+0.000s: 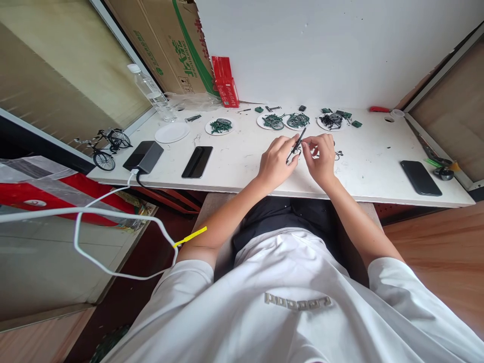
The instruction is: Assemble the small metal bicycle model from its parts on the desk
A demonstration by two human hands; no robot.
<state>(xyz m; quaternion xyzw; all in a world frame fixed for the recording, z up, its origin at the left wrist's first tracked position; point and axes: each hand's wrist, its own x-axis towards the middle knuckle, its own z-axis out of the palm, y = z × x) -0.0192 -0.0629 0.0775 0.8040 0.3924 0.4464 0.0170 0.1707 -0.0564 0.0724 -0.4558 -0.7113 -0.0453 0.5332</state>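
My left hand (pixel 277 161) is closed around a dark, slender model bicycle part (pixel 301 137), which sticks up past the fingertips. Just right of it, the thumb and fingers of my right hand (pixel 321 155) are pinched together against the same piece; whether they hold a separate small part cannot be made out. A small black wire-like part (pixel 339 155) lies on the table beside my right hand. Beyond the hands are a plate of black bicycle parts (pixel 331 121) and plates of dark green bicycle parts (pixel 298 120), (pixel 273 121).
On the white table (pixel 234 166) stand a black model bicycle (pixel 108 146), a grey power block (pixel 143 156) and a water bottle (pixel 155 96). Two phones (pixel 197 162), (pixel 420 177), a white plate (pixel 172 132) and a red box (pixel 226 83) are there too. A white cable (pixel 124 214) loops near my left arm.
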